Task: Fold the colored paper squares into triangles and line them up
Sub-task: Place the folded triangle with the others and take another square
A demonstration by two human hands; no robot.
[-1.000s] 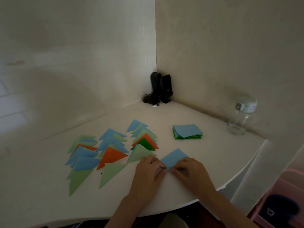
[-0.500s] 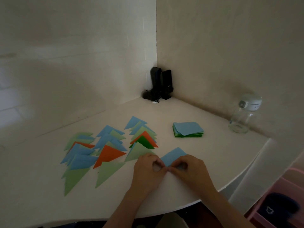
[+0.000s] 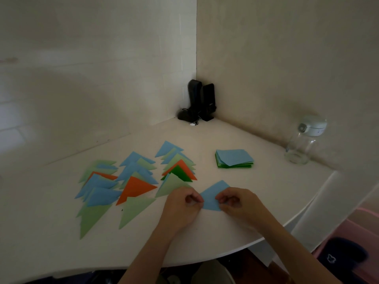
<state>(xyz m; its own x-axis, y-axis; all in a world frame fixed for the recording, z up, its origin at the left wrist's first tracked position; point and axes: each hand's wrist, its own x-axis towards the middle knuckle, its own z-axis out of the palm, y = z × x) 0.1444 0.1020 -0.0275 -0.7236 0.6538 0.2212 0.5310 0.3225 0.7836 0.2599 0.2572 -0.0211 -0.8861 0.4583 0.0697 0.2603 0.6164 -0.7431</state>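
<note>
Both hands on 1 light blue paper (image 3: 214,196) at the near right part of the white table (image 3: 256,193). Left hand (image 3: 182,208) pinches its left edge with curled fingers; right hand (image 3: 239,203) pinches its near right edge the same way. Whether the sheet lies flat or is lifted off the table: cannot tell.

Blue paper sits as a diamond, far corner pointing up and right toward the wall, long axis running near-left to far-right. Near corner lies between the 2 hands.

Folded triangles (image 3: 131,181) lie left of the hands in 3 rough columns, overlapping like shingles, apexes pointing far. Left column: pale green and blue with an orange edge showing. Middle column: blue and pale green, with 1 full orange triangle (image 3: 136,188) near its near end and 1 pale green piece nearest. Right column: blue at the far end, then pale green, orange, dark green, pale green; its nearest piece is just beside the left hand.

Stack of unfolded squares (image 3: 233,158) sits far right of the hands, well apart, blue sheet on top, green edges below.

Other items: black device (image 3: 198,103) upright in the far corner, clear jar with white lid (image 3: 303,140) at the right wall, pink bin (image 3: 352,242) near right, below table level.
</note>
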